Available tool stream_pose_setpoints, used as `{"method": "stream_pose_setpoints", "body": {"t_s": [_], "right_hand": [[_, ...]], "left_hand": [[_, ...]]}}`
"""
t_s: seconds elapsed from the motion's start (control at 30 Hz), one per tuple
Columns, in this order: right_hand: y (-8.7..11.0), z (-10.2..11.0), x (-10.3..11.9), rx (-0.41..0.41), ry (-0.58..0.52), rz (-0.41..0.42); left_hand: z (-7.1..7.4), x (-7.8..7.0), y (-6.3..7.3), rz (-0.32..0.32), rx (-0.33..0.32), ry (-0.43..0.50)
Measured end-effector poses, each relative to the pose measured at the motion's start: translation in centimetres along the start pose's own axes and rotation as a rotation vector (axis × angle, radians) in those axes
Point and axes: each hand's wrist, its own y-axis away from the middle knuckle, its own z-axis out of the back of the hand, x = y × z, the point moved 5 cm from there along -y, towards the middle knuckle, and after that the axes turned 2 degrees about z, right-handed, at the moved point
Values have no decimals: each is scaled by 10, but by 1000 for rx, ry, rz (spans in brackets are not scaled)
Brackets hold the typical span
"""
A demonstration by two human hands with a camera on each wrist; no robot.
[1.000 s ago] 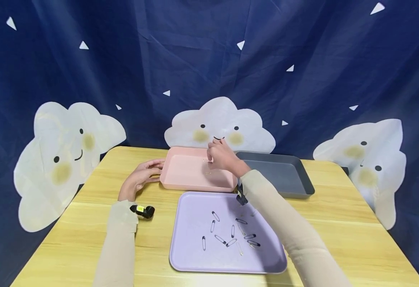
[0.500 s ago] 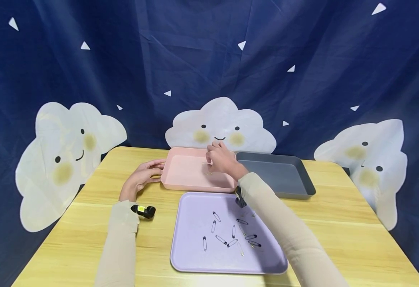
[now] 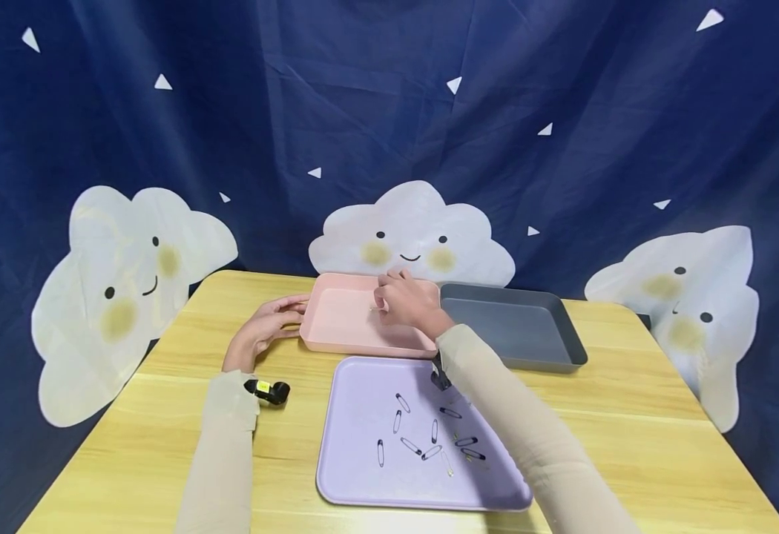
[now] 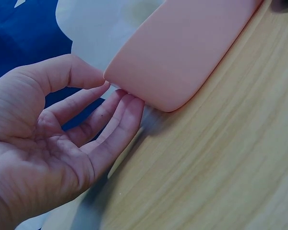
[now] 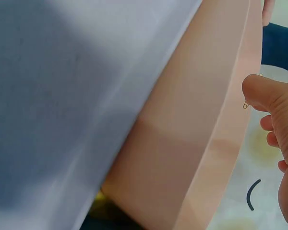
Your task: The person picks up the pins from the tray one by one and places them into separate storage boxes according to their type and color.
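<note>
My right hand [image 3: 406, 300] is over the pink tray [image 3: 336, 345], thumb and fingers pinching a small gold safety pin [image 5: 245, 106]; most of the pin is hidden behind the thumb. On the tray's left side, my left hand [image 3: 265, 326] touches the outer wall with its fingertips, and the thumb tip meets the rim in the left wrist view. Nearer the body lies a lilac tray [image 3: 356, 489] bearing several black safety pins [image 3: 411, 446] and a few gold ones [image 3: 447, 463]. The right sleeve covers part of that tray.
A dark grey tray [image 3: 513, 326] stands against the pink tray's right side. All three trays sit on a wooden table [image 3: 636, 445]. Behind the table hangs a blue curtain [image 3: 376, 111] with cloud faces.
My right hand has shifted slightly left and toward me over the pink tray, still pinching the gold safety pin. The left hand stays at the pink tray's side.
</note>
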Motion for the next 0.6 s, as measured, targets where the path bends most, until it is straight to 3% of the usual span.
{"method": "stream_pose_setpoints", "body": {"t_s": [0.33,0.6], "right_hand": [[-7,-7,16,21,-68,11],[-7,-10,25,33,-60,24]], "left_hand": [[-2,-4,1,2,5,12],[-2,-6,4,9,10,4]]}}
